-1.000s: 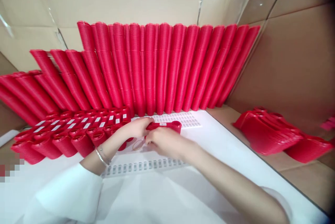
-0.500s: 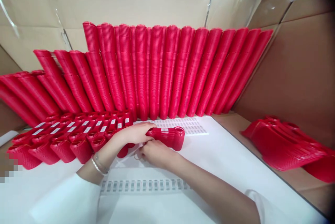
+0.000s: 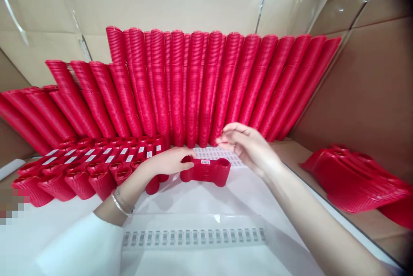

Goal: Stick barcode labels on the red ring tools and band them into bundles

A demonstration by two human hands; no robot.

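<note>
A short stack of nested red plastic pieces (image 3: 206, 173), with rounded ends and a white barcode label on top, stands on the white table. My left hand (image 3: 171, 161) grips its left end, thumb on the near side and fingers over the top. Raised past the stack's right end is my right hand (image 3: 247, 145), its fingers curled and slightly blurred. A small orange-red spot shows at its fingertips, too tiny to name. Beneath it lies a sheet of barcode labels (image 3: 211, 154). Closer to me, a clear strip with a row of labels (image 3: 193, 236) lies flat.
Tall red stacks (image 3: 177, 91) line the cardboard wall (image 3: 193, 1) at the back. Several short labelled red stacks (image 3: 77, 183) stand in rows at left. More red pieces (image 3: 351, 179) lie on cardboard beyond the table's right edge.
My right hand has left the near left side of the red stack and moved up and right. My left hand keeps its hold. More of the clear label strip now shows.
</note>
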